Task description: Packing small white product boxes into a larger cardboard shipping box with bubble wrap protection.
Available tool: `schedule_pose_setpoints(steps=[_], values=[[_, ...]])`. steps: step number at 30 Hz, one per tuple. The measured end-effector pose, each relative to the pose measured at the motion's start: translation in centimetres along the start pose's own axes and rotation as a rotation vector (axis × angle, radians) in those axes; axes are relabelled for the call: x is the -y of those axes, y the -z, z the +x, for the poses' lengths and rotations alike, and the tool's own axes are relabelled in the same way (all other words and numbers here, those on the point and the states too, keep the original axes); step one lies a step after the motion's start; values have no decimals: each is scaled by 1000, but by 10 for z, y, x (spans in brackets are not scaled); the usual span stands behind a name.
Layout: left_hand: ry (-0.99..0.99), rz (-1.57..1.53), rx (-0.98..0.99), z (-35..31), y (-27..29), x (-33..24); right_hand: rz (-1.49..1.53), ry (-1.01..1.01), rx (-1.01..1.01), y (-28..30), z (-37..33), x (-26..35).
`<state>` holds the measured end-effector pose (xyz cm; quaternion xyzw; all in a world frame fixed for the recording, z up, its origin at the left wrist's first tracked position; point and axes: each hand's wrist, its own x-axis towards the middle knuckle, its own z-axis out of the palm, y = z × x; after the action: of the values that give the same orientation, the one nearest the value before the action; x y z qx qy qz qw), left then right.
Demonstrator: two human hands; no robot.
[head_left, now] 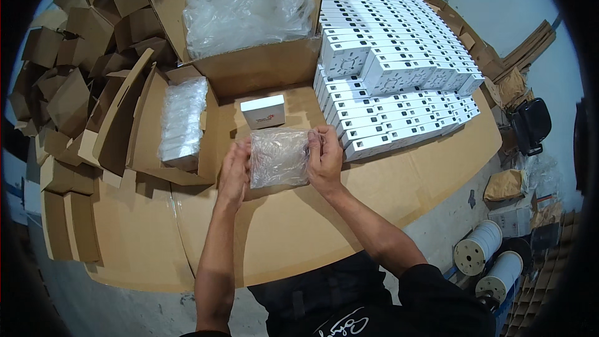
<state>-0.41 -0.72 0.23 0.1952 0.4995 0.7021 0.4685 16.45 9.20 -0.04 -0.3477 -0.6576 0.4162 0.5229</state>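
Closest of all, along the lower edge, is the person's black shirt (437, 302), with both bare forearms stretching forward over the cardboard-covered tabletop (380, 187). Between the hands, just in front of a small white box (262, 112) standing on the table, is a square packet wrapped in clear plastic (279, 158). The right hand (326, 161) grasps its right edge, thumb on the upper face. The left hand (233, 171) lies at the left edge, fingers curved toward it; whether they actually grip cannot be told from this angle. Left of the packet, an open carton (145, 128) holds a row of plastic-wrapped packets (182, 118). Beyond, a larger carton (262, 65) is heaped with clear bags (246, 9), beside stacked white boxes (399, 65).
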Motion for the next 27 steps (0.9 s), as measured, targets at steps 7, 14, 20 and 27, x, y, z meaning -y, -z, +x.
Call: schedule_pose_setpoints(steps=[7, 14, 20, 27], values=[[22, 394, 219, -20, -4, -22, 133, 28, 35, -2, 2, 0], [-23, 524, 305, -21, -1, -28, 254, -323, 537, 18, 10, 20], [-93, 396, 81, -15, -3, -9, 144, -297, 348, 5, 1, -1], [-241, 222, -141, -13, -21, 11, -74, -182, 258, -3, -8, 15]])
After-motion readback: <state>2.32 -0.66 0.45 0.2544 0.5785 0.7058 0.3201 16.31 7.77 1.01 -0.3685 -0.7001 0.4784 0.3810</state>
